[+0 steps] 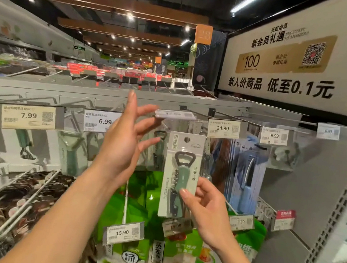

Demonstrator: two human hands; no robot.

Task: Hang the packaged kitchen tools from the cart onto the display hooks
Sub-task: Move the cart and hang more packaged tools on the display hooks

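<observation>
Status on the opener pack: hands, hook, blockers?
Right hand pinches bottle opener pack, unhung. Left hand open, lifting flipped price tag off hook. Nothing else blocking.

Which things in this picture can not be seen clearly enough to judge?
Head view:
- Price tag lifted by left hand: print blurred.
- Hook behind it: hidden by the tag and fingers.
- Bottle opener package in right hand: lower part covered by fingers.
- Cart: outside the frame.
- Far-right price label: too blurred.
</observation>
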